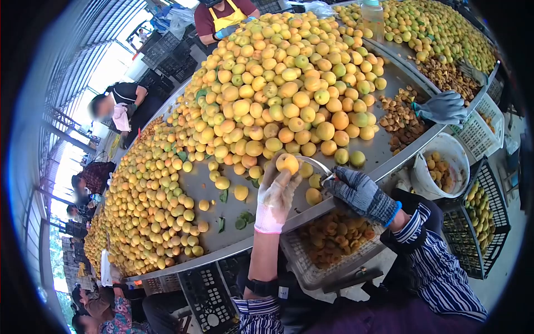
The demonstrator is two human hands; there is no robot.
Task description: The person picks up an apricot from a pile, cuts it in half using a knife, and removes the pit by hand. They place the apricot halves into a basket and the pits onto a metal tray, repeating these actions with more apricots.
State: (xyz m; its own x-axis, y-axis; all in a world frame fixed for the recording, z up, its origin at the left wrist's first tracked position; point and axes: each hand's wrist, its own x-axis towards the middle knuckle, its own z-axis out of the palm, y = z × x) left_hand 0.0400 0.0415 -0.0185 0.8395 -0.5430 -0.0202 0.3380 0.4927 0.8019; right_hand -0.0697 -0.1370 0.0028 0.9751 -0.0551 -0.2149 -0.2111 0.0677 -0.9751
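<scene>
My left hand [275, 205], in a whitish glove with a pink cuff, is closed around a yellow-orange apricot [287, 162] held up at the fingertips. In a grey knit glove with a blue cuff, my right hand [360, 192] grips a knife with a thin curved metal blade [316, 162]. The blade arcs toward the apricot, its tip right by the fruit. Just beyond both hands rises a large heap of apricots [261, 94] on the metal table [267, 224]. A few loose apricots [313, 196] lie beside my hands.
Below the table edge sits a basket [293, 257] of split fruit. At right stand a white bucket [445, 188], a black crate [453, 228] and a white basket [495, 119]. A grey glove [445, 107] lies near brown pieces [401, 119]. A person in a yellow apron [227, 21] works opposite.
</scene>
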